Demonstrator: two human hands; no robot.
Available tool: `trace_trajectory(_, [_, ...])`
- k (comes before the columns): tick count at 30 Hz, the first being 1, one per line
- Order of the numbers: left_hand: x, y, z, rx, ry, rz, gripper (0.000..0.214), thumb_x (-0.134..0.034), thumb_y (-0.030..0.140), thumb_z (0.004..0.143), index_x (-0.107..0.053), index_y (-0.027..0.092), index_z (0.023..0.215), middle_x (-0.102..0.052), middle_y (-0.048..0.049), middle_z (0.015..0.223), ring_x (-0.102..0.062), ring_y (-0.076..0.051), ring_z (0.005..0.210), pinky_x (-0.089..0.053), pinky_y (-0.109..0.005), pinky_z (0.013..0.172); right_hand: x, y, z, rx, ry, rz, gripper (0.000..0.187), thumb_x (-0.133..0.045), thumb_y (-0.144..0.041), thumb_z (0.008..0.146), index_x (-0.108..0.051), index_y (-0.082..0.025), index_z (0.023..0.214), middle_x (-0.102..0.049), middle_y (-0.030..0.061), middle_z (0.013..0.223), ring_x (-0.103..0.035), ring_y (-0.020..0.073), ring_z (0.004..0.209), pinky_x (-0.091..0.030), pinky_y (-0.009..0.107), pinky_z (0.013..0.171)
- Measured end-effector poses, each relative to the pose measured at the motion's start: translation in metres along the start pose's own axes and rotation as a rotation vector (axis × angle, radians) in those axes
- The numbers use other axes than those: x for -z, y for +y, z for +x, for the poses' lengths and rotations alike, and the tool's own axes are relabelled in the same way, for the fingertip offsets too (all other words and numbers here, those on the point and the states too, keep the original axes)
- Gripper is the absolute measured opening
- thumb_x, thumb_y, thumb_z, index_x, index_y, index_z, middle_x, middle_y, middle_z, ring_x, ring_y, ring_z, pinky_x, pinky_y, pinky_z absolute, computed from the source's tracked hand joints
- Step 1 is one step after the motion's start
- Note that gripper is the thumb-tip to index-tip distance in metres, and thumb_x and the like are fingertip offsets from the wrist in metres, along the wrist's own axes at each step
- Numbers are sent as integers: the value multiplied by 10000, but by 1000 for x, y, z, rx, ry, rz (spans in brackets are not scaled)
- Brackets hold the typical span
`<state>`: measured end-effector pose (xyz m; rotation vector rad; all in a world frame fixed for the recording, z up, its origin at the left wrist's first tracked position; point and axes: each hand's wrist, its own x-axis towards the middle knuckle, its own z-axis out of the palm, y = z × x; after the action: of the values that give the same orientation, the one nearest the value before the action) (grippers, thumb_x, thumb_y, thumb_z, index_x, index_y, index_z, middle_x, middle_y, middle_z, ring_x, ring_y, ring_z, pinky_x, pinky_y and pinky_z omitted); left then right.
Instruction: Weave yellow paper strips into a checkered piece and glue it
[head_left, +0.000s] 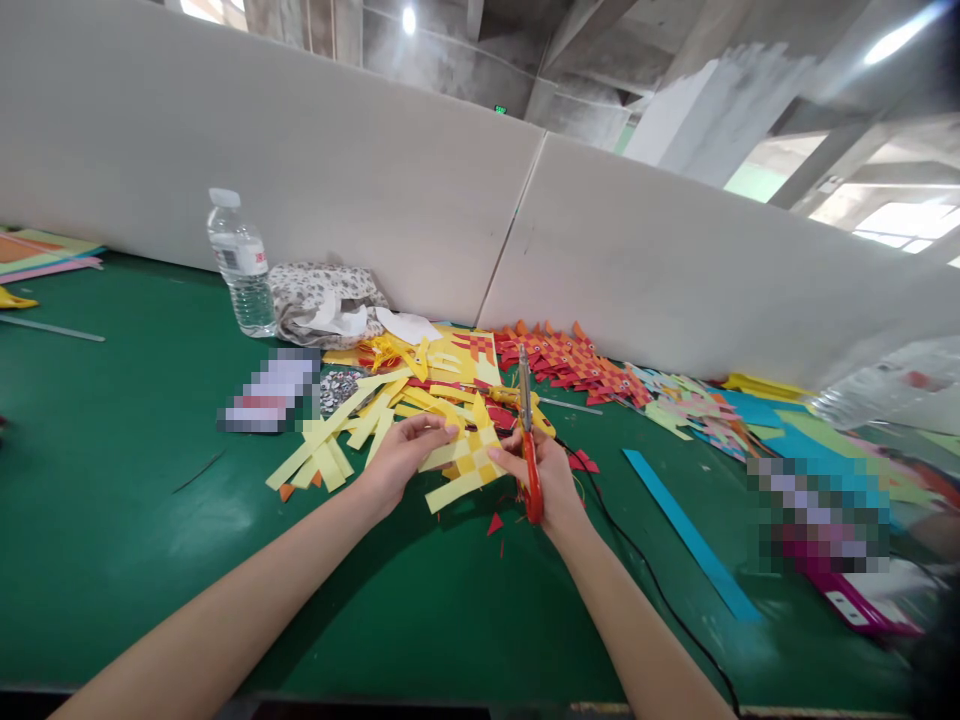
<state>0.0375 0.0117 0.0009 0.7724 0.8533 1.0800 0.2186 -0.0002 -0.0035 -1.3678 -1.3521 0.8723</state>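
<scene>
A small piece woven from light and darker yellow paper strips (474, 458) is held over the green table, loose strip ends sticking out. My left hand (409, 455) pinches its left side between thumb and fingers. On its right edge presses the thumb of my right hand (551, 470), which also grips red-handled scissors (531, 470), blades pointing up and away. Pale yellow paper strips (322, 450) lie in a loose heap left of and behind my hands. Small red scraps (495, 523) are scattered beneath. Finished red-and-orange woven paper fish (562, 360) are piled behind.
A water bottle (241, 265) stands by the white partition (360, 170), beside a patterned cloth bag (330, 295). One blue strip (690, 535) and a black cable (645, 570) lie to the right. Blurred phone-like things (270, 390) rest on the green table (150, 480).
</scene>
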Motion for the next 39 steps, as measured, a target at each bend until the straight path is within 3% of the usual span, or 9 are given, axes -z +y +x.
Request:
trace_trajectory(5, [3,-1,1,-15,-14,1,281,-780,346,559,-620,177,716,-635,1,740,-605,-143,708,-542,-304,663,-1,-3,-3,64,50,-67,407,-714,-466,568,-439,-202,713,-543,-9,674,-503,130,577,-444,283,592])
trace_trajectory(11, [6,-5,5,-43,12,-22,277,-787,343,554,-641,177,721,-640,-3,768,-593,-139,768,-536,-299,701,-4,-14,-16,216,179,-466,355,-638,-432,667,-352,-224,698,-427,-60,596,-387,97,505,-336,225,483])
trace_trajectory(21, [5,-5,5,-46,16,-60,264,-799,326,537,-664,176,707,-650,-4,774,-602,-145,765,-544,-281,657,-9,-8,-17,287,34,-851,320,-566,-487,688,-390,-220,699,-490,-31,613,-457,120,513,-303,219,474])
trace_trajectory(29, [7,-7,6,-43,20,-97,275,-808,322,519,-658,177,699,-658,-7,792,-617,-162,788,-554,-307,681,-9,-5,-18,307,-5,-918,311,-552,-500,700,-463,-209,763,-505,-27,613,-469,128,516,-302,226,482])
trace_trajectory(39, [7,-6,6,0,2,-112,234,-805,309,532,-670,189,681,-660,9,767,-615,-132,753,-542,-253,654,-10,-11,-19,299,-35,-892,326,-567,-499,691,-405,-216,683,-474,-41,570,-413,107,472,-281,217,460])
